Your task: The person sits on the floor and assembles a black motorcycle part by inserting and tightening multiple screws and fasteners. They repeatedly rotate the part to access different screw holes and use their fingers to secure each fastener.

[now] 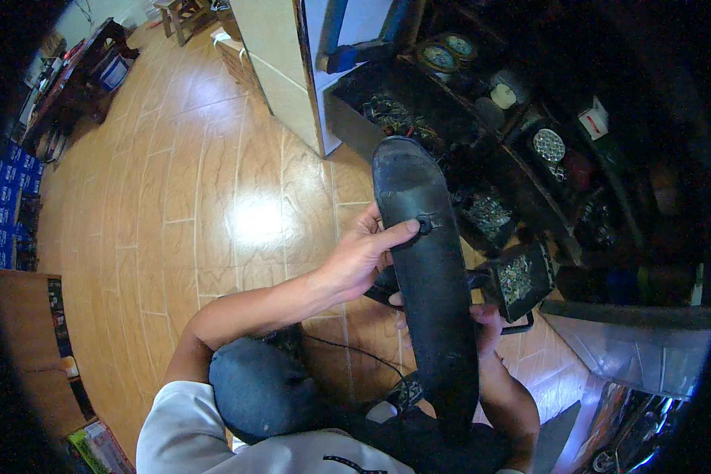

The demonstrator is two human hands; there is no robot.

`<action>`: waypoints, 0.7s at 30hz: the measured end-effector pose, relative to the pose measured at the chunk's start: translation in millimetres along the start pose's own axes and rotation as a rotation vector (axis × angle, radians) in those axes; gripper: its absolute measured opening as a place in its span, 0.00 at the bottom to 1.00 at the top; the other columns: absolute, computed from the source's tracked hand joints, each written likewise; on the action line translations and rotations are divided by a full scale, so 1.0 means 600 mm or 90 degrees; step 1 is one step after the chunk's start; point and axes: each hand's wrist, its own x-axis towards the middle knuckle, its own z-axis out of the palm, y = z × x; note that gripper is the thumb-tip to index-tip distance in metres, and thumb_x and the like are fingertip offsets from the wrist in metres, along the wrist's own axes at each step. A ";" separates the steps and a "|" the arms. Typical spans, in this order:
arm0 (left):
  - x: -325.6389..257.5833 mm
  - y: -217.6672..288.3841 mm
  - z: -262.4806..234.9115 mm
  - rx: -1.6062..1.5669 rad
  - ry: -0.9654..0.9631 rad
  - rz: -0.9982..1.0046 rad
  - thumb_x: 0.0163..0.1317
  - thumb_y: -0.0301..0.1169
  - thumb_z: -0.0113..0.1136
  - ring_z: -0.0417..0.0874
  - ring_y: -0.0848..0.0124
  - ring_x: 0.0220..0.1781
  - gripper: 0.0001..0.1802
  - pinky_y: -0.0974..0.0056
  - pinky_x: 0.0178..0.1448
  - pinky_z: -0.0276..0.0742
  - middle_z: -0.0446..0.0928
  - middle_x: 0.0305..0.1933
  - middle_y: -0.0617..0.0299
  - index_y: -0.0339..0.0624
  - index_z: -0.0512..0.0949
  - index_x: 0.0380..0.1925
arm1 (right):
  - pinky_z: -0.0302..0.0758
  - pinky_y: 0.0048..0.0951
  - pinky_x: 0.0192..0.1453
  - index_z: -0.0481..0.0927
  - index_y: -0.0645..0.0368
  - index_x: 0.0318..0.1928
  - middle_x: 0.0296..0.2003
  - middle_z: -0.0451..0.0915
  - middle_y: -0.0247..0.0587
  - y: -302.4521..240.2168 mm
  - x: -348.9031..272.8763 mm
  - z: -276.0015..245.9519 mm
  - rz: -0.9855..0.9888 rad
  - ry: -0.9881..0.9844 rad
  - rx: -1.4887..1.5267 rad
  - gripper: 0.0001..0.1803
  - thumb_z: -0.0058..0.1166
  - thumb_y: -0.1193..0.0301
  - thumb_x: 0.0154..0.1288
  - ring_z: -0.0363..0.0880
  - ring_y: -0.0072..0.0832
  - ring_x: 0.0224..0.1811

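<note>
A long black panel (pixel 430 292) with a rounded far end, shaped like a mudguard, stretches from my lap away from me. Near its far end is a small hole with a raised rim (pixel 424 225). My left hand (pixel 363 251) is closed on the panel's left edge, thumb pressed beside the hole and fingers underneath. My right hand (pixel 486 325) is behind the panel, its fingertips showing past the left edge. Just above it, a dark object (pixel 383 286) sticks out on both sides of the panel. The panel hides the right hand's grip and most of that object.
Dark trays of loose metal parts (pixel 486 212) stand ahead right, with a small handled bin (pixel 520 276) nearer. A black cord (pixel 363 347) crosses the tiled floor (pixel 134 237). A grey container (pixel 632 340) is at right, blue boxes (pixel 12 193) at far left.
</note>
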 end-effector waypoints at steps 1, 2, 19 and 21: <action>0.000 0.000 -0.001 -0.003 -0.008 0.009 0.66 0.25 0.66 0.86 0.70 0.51 0.18 0.63 0.55 0.84 0.84 0.51 0.60 0.42 0.75 0.54 | 0.82 0.46 0.58 0.53 0.76 0.72 0.66 0.65 0.73 0.000 0.002 0.003 0.000 0.005 0.003 0.58 0.55 0.42 0.56 0.78 0.52 0.59; -0.001 0.001 -0.003 0.021 0.017 0.014 0.67 0.26 0.65 0.86 0.69 0.50 0.17 0.61 0.55 0.84 0.84 0.51 0.59 0.42 0.75 0.54 | 0.83 0.45 0.58 0.53 0.76 0.72 0.66 0.65 0.73 0.001 0.003 0.007 0.001 0.002 0.004 0.58 0.55 0.42 0.55 0.78 0.52 0.59; -0.013 -0.025 -0.006 0.123 0.175 -0.035 0.76 0.47 0.54 0.75 0.75 0.59 0.21 0.62 0.60 0.70 0.78 0.55 0.71 0.49 0.72 0.61 | 0.69 0.42 0.65 0.45 0.55 0.80 0.60 0.70 0.55 0.054 0.058 -0.028 -0.343 0.260 -0.643 0.53 0.64 0.64 0.62 0.72 0.41 0.61; -0.015 -0.038 -0.010 0.161 0.186 -0.044 0.75 0.45 0.56 0.76 0.75 0.58 0.19 0.62 0.60 0.71 0.79 0.55 0.70 0.48 0.74 0.58 | 0.70 0.46 0.64 0.46 0.53 0.80 0.57 0.68 0.65 0.064 0.055 -0.042 -0.345 0.322 -0.731 0.53 0.65 0.60 0.62 0.72 0.54 0.59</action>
